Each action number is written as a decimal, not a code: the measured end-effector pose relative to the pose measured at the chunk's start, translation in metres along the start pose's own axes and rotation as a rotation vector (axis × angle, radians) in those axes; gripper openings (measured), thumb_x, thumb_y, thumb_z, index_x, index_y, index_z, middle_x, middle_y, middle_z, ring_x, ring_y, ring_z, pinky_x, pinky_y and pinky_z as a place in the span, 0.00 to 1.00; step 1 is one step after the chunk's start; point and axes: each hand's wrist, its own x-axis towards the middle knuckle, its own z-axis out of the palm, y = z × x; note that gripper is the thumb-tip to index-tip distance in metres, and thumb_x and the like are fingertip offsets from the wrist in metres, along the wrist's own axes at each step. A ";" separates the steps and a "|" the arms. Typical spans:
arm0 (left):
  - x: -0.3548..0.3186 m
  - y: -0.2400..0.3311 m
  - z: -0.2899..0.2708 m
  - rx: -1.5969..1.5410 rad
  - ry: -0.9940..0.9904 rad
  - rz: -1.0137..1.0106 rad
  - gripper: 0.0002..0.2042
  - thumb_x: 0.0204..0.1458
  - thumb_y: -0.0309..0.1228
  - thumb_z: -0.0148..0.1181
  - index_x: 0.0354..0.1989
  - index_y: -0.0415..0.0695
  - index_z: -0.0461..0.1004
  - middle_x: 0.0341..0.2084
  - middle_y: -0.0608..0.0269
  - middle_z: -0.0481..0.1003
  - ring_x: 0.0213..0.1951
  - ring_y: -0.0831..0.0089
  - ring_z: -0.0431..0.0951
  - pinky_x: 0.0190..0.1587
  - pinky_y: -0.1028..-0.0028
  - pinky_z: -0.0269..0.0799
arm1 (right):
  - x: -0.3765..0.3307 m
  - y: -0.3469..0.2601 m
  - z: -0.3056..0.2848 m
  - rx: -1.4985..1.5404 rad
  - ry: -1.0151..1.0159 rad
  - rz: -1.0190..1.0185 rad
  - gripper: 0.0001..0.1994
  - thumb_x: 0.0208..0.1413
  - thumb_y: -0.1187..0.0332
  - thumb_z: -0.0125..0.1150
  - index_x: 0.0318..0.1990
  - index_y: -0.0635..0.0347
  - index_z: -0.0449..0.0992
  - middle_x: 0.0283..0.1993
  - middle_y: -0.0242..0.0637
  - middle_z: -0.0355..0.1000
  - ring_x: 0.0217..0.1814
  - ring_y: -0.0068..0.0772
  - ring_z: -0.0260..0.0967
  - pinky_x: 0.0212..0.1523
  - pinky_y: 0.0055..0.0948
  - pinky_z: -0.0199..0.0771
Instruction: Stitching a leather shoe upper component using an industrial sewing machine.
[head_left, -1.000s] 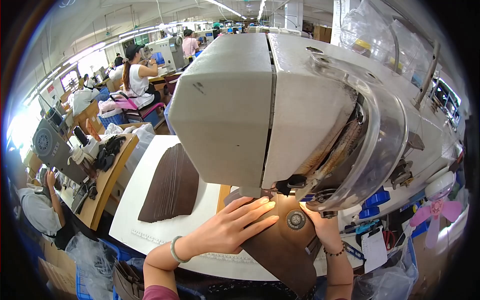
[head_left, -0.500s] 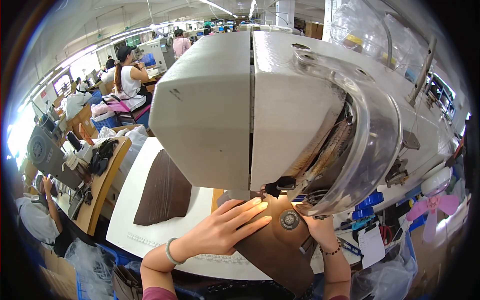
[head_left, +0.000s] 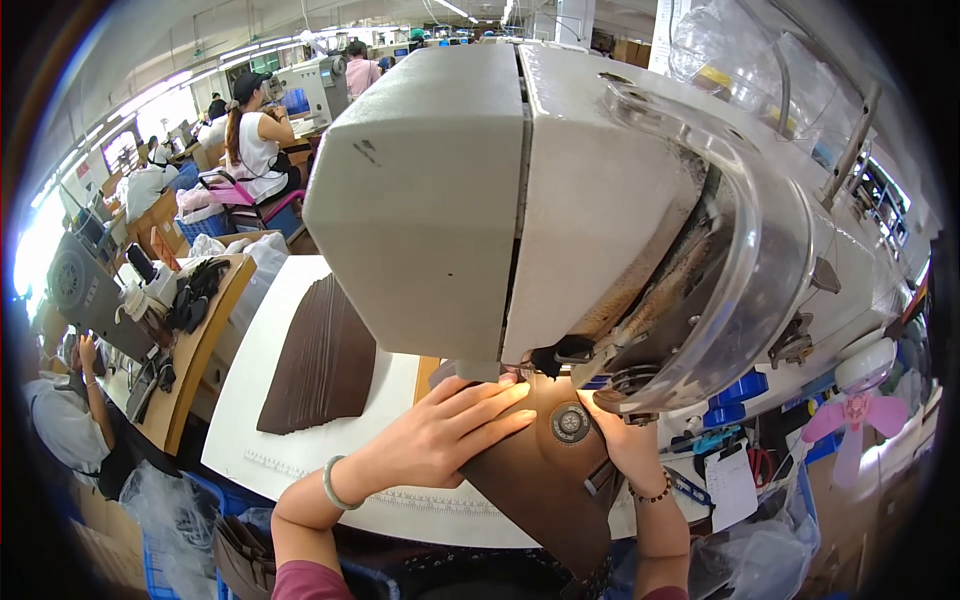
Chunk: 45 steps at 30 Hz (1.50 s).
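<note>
My left hand (head_left: 440, 435) lies flat, fingers spread, pressing a brown leather piece (head_left: 540, 480) onto the bed under the head of a large grey sewing machine (head_left: 560, 200). A pale bangle circles that wrist. My right hand (head_left: 625, 445), with a bead bracelet, rests on the right side of the same piece, its fingers mostly hidden under the machine head. A round metal plate (head_left: 570, 422) shows between the two hands.
A stack of brown leather pieces (head_left: 325, 360) lies on the white table (head_left: 250, 440) to the left. Blue spools (head_left: 735, 395) and a pink fan (head_left: 850, 420) sit at the right. Other people work at benches at the left and in the back.
The view has shifted closer to the machine head. Both hands stay on the leather piece, barely moved.
</note>
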 end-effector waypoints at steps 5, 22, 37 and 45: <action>-0.002 -0.002 0.003 0.010 -0.016 0.000 0.40 0.22 0.23 0.61 0.57 0.39 0.67 0.57 0.53 0.65 0.60 0.60 0.63 0.52 0.63 0.61 | 0.000 0.002 -0.001 -0.078 0.020 -0.035 0.06 0.52 0.76 0.61 0.36 0.69 0.79 0.35 0.37 0.78 0.37 0.25 0.74 0.40 0.25 0.71; -0.002 0.012 0.016 0.324 0.176 0.167 0.20 0.46 0.22 0.54 0.51 0.36 0.72 0.44 0.50 0.73 0.48 0.57 0.76 0.54 0.60 0.73 | 0.021 -0.016 -0.023 0.242 -0.491 0.305 0.25 0.37 0.71 0.76 0.47 0.62 0.74 0.46 0.30 0.71 0.51 0.24 0.66 0.53 0.25 0.65; -0.015 -0.009 0.029 0.010 0.319 0.155 0.20 0.44 0.30 0.60 0.47 0.32 0.74 0.46 0.45 0.73 0.45 0.55 0.76 0.44 0.63 0.72 | 0.033 -0.029 -0.024 0.303 -0.531 0.263 0.20 0.32 0.59 0.81 0.20 0.56 0.70 0.19 0.16 0.61 0.20 0.10 0.52 0.19 0.17 0.47; -0.017 0.003 0.032 0.113 0.209 0.117 0.19 0.45 0.24 0.53 0.47 0.33 0.74 0.47 0.51 0.74 0.52 0.58 0.74 0.55 0.61 0.68 | 0.035 -0.017 -0.028 0.223 -0.656 0.247 0.22 0.40 0.65 0.76 0.43 0.64 0.76 0.39 0.29 0.75 0.40 0.16 0.68 0.45 0.19 0.68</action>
